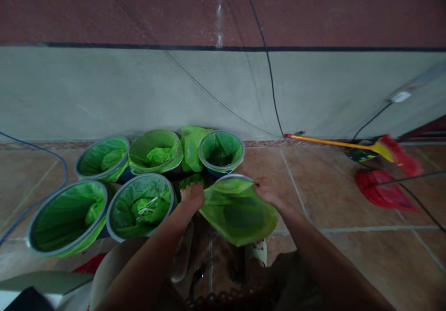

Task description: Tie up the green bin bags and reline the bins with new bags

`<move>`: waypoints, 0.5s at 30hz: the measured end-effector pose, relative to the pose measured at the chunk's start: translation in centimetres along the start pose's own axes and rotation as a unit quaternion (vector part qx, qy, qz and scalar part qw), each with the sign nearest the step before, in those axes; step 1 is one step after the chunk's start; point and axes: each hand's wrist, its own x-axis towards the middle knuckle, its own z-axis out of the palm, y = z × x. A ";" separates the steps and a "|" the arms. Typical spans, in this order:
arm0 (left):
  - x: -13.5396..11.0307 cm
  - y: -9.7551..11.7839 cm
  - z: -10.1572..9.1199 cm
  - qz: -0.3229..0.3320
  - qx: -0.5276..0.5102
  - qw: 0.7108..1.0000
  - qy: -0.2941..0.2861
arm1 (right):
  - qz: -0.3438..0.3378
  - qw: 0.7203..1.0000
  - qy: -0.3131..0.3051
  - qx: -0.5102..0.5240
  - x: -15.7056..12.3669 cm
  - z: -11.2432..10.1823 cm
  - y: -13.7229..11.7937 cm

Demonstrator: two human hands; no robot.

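Observation:
A green plastic bag (240, 213) is stretched between my two hands, its mouth facing upward. My left hand (193, 195) is closed on the bag's left edge. The right edge is pinched in my right hand (266, 191). Behind and partly under the bag stands a bin, of which mostly the grey rim (232, 177) shows. Just past it is a small bin (221, 151) lined with a green bag. Left of my left hand sits another lined bin (141, 206) with a crumpled green bag and white ties inside.
More lined bins (68, 217) stand at the left, with a loose green bag (193, 146) by the wall. At right lie a broom (331, 142) and a red dustpan (381, 188). A blue cable (64, 167) crosses the floor at left; black cables hang along the wall.

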 end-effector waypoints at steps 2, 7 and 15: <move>-0.3 0.7 0.8 0.031 0.009 0.997 0.064 | -0.031 0.996 -0.047 0.075 -0.1 -0.4 0.2; 0.2 2.3 3.0 0.174 -0.012 0.979 0.108 | -0.071 0.976 -0.101 0.180 -0.4 -0.9 1.3; 1.5 3.6 1.8 0.175 -0.064 0.982 0.037 | -0.062 0.994 0.063 -0.068 -1.0 -1.3 0.4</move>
